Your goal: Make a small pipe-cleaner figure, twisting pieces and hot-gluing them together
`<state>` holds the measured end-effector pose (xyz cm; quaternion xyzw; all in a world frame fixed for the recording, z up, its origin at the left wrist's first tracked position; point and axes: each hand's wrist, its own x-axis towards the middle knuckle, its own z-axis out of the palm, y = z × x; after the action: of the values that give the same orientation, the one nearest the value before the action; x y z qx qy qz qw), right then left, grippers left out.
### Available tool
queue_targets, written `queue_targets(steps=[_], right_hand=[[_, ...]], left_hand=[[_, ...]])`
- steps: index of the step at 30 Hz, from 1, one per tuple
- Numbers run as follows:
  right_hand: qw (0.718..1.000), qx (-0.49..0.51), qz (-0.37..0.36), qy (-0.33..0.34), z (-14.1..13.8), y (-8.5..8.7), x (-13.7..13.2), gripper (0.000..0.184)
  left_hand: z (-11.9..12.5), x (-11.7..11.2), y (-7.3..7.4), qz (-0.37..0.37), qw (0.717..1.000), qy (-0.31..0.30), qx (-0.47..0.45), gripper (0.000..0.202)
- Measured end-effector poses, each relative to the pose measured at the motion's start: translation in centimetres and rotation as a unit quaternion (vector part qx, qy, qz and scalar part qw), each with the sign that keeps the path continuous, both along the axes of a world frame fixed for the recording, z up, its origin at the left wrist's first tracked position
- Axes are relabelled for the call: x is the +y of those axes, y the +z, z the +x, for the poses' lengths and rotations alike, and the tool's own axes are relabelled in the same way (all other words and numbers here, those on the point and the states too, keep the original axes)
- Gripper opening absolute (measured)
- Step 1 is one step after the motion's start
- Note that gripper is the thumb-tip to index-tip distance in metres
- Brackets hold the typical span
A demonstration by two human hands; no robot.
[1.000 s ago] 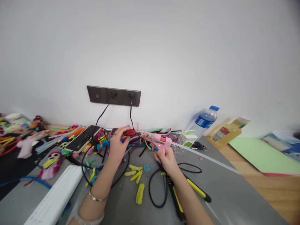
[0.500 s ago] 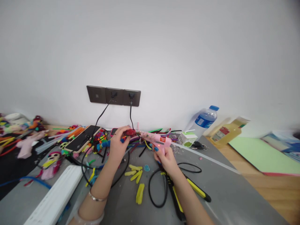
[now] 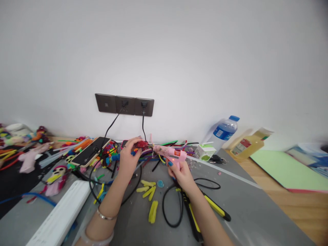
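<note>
My left hand (image 3: 128,157) is closed around a small red craft piece (image 3: 141,144), held just above the grey mat (image 3: 246,212). My right hand (image 3: 179,172) grips a pink glue gun (image 3: 172,153) whose nozzle points left at the red piece, its little red light on. The gun's black cord (image 3: 176,205) loops on the mat below my right wrist. Several yellow felt bits (image 3: 150,191) lie between my forearms.
A phone (image 3: 90,150) lies in a heap of coloured pipe cleaners and felt figures at left. Wall sockets (image 3: 124,105) hold two black plugs. A water bottle (image 3: 223,133), a small carton (image 3: 205,152), a yellow bottle (image 3: 249,142), yellow-handled pliers (image 3: 205,212) and a white box (image 3: 61,215) surround me.
</note>
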<state>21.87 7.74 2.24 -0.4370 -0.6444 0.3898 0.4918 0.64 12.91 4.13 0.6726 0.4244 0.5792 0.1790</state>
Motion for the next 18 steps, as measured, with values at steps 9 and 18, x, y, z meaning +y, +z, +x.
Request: queue_targets(steps=[9,18], right_hand=[[0.999,0.022,0.009,-0.023,-0.2,0.5,0.1,0.049],[0.977,0.203,0.039,-0.054,-0.5,1.5,0.3,0.044]], left_hand=[[-0.2,-0.1,0.1,0.023,1.000,0.009,-0.005,0.032],[0.4,-0.2,0.3,-0.040,0.997,-0.023,-0.059,0.032]])
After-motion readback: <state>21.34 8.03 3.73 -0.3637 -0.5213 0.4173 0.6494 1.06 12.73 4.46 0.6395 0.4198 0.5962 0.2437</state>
